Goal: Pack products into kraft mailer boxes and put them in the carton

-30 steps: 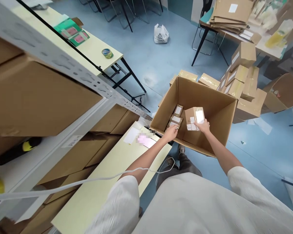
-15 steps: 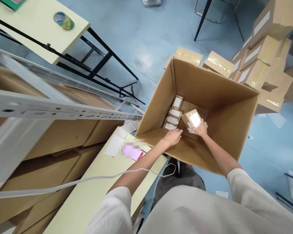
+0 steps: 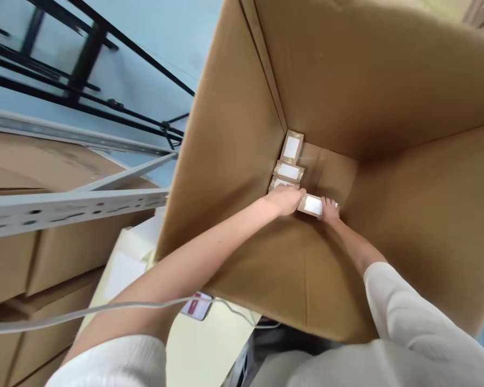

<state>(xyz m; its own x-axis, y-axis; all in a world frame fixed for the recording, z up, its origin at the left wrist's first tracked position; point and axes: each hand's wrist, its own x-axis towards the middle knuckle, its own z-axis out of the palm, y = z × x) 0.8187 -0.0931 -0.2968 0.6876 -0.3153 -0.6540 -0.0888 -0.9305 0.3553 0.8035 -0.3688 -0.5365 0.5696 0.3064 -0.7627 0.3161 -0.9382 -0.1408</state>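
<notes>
Deep inside a large open cardboard box (image 3: 242,269), both hands are at a small cardboard box (image 3: 312,205) with a white label on top. My right hand (image 3: 329,209) is closed round its right end. At its left end is my left hand (image 3: 286,199), fingers together and fingertips against the edge. That palm also covers part of the row of small boxes along the left wall. Of that row, one labelled box (image 3: 292,147) stands in the far corner, a second labelled box (image 3: 289,171) sits nearer, and a third (image 3: 275,184) is partly hidden by my left hand.
A grey metal shelf rail (image 3: 72,210) with cartons (image 3: 64,252) runs along the left. Beside the large box is a pale table (image 3: 201,349) with a phone (image 3: 197,306) and a white cable (image 3: 116,307) crossing above. Black table legs (image 3: 89,59) stand at the upper left.
The view has moved closer over the large box. My right hand has lowered the small box from a tilted, raised position to the near end of the row, and my left hand has come against it.
</notes>
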